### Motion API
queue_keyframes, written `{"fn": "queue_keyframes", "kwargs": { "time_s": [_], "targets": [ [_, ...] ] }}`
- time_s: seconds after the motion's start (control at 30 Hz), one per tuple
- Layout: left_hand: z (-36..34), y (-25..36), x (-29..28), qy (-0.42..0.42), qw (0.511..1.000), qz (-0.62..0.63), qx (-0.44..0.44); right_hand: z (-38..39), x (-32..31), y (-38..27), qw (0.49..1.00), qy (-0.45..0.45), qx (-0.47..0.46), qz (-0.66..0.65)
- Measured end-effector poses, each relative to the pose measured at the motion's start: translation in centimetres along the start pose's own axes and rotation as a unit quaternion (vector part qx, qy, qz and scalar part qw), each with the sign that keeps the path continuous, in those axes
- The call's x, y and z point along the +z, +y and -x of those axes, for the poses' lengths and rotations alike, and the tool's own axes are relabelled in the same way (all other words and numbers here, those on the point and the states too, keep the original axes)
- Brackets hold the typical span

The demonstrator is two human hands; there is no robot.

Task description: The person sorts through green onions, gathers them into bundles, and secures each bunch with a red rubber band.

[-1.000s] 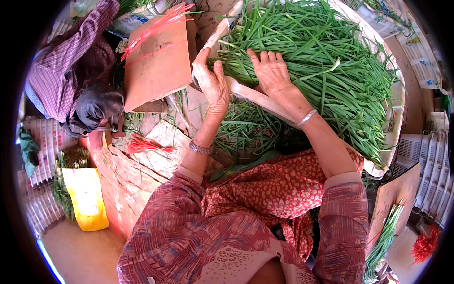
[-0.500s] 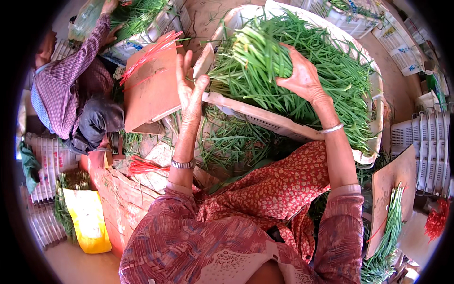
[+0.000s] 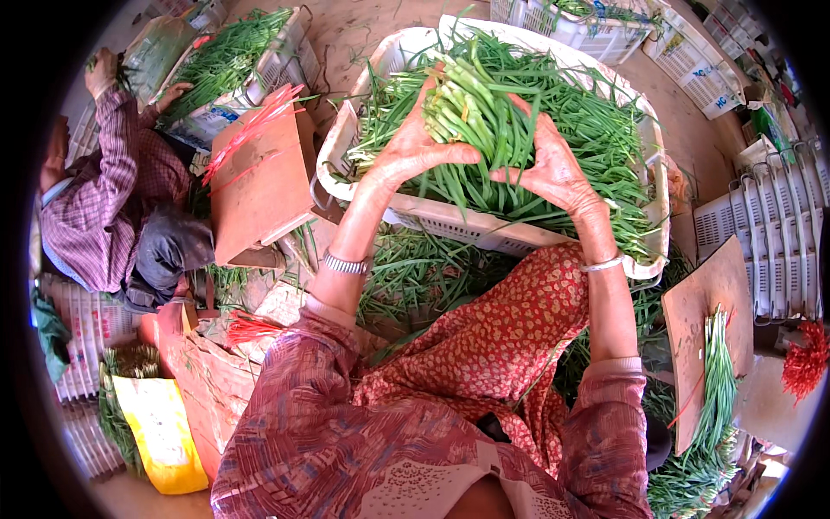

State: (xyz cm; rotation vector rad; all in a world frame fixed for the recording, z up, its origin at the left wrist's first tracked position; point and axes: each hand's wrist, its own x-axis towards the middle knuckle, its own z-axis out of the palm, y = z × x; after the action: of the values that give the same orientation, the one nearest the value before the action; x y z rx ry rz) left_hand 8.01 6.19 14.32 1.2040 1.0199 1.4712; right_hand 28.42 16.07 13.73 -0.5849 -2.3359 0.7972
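Above a white plastic crate (image 3: 493, 233) heaped with loose green chives (image 3: 596, 143), a bunch of chives (image 3: 469, 108) is lifted, its pale stem ends turned up toward me. My left hand (image 3: 411, 149) cups the stem side, thumb laid along the front and the other fingers partly hidden behind. On the leafy side, my right hand (image 3: 553, 169) wraps the bunch, with its far fingers hidden by the leaves. Long leaves hang below between both hands.
Left of the crate lies a brown board (image 3: 264, 186) with red ties (image 3: 255, 130). A person (image 3: 117, 186) works by another chive-filled crate (image 3: 242, 78). To my right, tied chives (image 3: 716, 381) rest on a second board (image 3: 692, 346). Stacked crates (image 3: 765, 238) stand beyond; cut leaves litter the floor.
My left hand has moved right, from open beside the crate to the bunch's stem side. The bunch has turned stem ends toward me. The other person's arm has shifted left.
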Motion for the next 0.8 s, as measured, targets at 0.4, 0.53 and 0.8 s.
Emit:
{"fn": "queue_keyframes", "kwargs": {
  "time_s": [0.4,0.53,0.8],
  "targets": [
    [-1.0,-1.2,1.3,-0.028,0.996,0.070,0.050,-1.9,-9.2,0.0,0.997,0.064,0.020,-0.024],
    [-1.2,-0.2,2.7,-0.027,0.998,0.030,0.038,-4.6,-5.9,-0.7,0.999,-0.020,-0.046,-0.014],
    [-1.9,-1.9,4.1,-0.076,0.996,0.033,0.028,-2.4,-1.7,-4.4,0.990,0.087,-0.092,-0.059]
  ]
}}
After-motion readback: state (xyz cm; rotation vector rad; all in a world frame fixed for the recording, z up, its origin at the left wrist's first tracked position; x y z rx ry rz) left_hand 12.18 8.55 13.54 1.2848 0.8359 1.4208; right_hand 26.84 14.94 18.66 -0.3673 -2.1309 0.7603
